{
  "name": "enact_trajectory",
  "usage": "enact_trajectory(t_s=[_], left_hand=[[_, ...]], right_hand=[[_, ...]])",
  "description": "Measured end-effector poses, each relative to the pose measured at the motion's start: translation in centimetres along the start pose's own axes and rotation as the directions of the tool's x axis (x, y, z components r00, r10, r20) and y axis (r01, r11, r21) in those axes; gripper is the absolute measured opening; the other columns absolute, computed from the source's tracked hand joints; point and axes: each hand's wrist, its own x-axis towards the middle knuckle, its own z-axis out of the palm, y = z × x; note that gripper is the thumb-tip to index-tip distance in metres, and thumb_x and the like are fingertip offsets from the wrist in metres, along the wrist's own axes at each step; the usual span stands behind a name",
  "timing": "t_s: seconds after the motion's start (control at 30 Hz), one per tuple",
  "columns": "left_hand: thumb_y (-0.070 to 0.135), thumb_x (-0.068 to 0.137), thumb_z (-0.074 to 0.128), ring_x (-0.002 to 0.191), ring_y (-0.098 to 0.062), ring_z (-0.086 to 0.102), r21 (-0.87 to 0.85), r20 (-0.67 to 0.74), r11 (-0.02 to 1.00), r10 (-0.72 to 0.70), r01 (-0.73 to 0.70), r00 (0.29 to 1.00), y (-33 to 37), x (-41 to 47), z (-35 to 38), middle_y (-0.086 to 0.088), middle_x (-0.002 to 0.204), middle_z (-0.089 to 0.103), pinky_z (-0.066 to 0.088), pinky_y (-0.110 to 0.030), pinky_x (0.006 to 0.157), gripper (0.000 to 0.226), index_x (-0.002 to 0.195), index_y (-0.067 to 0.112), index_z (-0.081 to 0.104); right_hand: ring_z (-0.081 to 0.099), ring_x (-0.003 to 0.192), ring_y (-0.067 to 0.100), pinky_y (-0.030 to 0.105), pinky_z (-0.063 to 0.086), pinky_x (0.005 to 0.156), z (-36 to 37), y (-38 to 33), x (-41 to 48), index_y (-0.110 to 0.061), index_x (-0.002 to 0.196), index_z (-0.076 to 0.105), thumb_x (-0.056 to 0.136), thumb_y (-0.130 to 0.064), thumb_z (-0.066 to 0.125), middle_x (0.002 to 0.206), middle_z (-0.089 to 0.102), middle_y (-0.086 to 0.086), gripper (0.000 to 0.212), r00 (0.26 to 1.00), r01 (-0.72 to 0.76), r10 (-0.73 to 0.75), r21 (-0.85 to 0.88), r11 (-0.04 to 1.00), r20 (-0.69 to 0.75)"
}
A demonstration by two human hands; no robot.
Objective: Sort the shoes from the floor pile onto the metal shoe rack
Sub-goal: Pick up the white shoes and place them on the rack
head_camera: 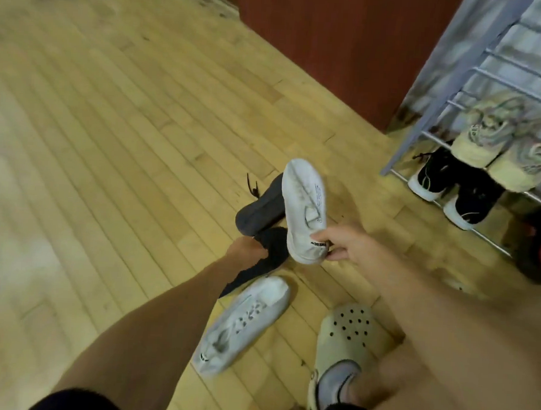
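Observation:
My right hand (351,243) grips a white sneaker (305,206) by its heel and holds it above the floor, toe pointing away. My left hand (245,250) is closed on a black shoe (260,260) that hangs toe-down toward the floor. A dark grey shoe (259,207) lies on the wooden floor just behind both hands. A second white sneaker (244,322) lies on the floor below my left forearm. The metal shoe rack (520,80) stands at the right, holding a beige pair (486,134) above a black pair with white soles (452,186).
A cream perforated clog (343,340) is on a foot at the bottom right. A reddish-brown cabinet (349,46) stands behind the rack's left side. A dark red and black object (540,241) sits low beside the rack. Wooden floor (110,133) stretches to the left.

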Motion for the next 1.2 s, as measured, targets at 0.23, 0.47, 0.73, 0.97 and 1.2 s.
enact_trajectory(t_s=[0.23,0.47,0.73,0.97,1.2], left_hand=[[0.015,0.087,0.057,0.085,-0.019,0.052,0.320,-0.006,0.947,-0.007,0.009,1.000,-8.9,-0.2,1.3,-0.002,0.090,0.054,0.043,-0.029,0.075,0.002,0.086,0.016,0.056],[0.028,0.090,0.051,0.115,-0.029,0.058,0.559,0.059,0.825,-0.140,0.084,0.988,-15.3,-2.4,3.5,-0.012,0.126,0.059,0.045,-0.032,0.085,0.041,0.126,0.008,0.054],[0.020,0.086,0.058,0.116,-0.034,0.054,0.494,0.022,0.859,-0.168,0.136,0.985,-15.6,-3.0,4.5,-0.017,0.130,0.050,0.047,-0.038,0.091,0.052,0.134,0.006,0.042],[0.036,0.080,0.071,0.130,-0.033,0.040,0.331,0.211,0.933,-0.221,0.143,0.952,-17.3,-3.6,3.7,-0.008,0.148,0.024,0.038,-0.044,0.108,0.087,0.149,0.020,0.021],[0.010,0.073,0.080,0.108,-0.029,0.058,0.241,0.189,0.955,-0.220,0.172,0.957,-17.7,-6.8,5.6,-0.010,0.126,0.051,0.059,-0.038,0.078,0.062,0.128,0.007,0.052]], right_hand=[[0.060,0.091,0.026,0.029,0.050,0.052,2.8,4.5,0.4,0.000,0.122,0.059,0.080,-0.014,0.077,0.113,0.064,0.016,0.048,0.999,-0.045,0.046,-0.175,0.984,0.005],[0.067,0.100,0.031,0.041,0.057,0.088,3.0,5.5,-0.7,-0.006,0.125,0.056,0.080,-0.032,0.075,0.112,0.064,0.013,0.055,1.000,0.003,-0.001,-0.322,0.947,0.008],[0.067,0.102,0.033,0.042,0.059,0.082,3.5,6.6,-1.9,-0.008,0.132,0.054,0.078,-0.031,0.079,0.124,0.063,0.018,0.064,0.998,0.018,0.001,-0.335,0.942,0.056],[0.065,0.108,0.032,0.041,0.059,0.079,3.7,6.4,-2.9,-0.003,0.129,0.056,0.078,-0.022,0.081,0.123,0.064,0.019,0.060,0.998,0.032,-0.014,-0.277,0.960,0.066],[0.063,0.113,0.033,0.038,0.055,0.079,3.4,6.4,-4.9,0.001,0.131,0.053,0.084,-0.014,0.074,0.126,0.062,0.021,0.054,0.996,0.051,-0.025,-0.325,0.944,0.084]])
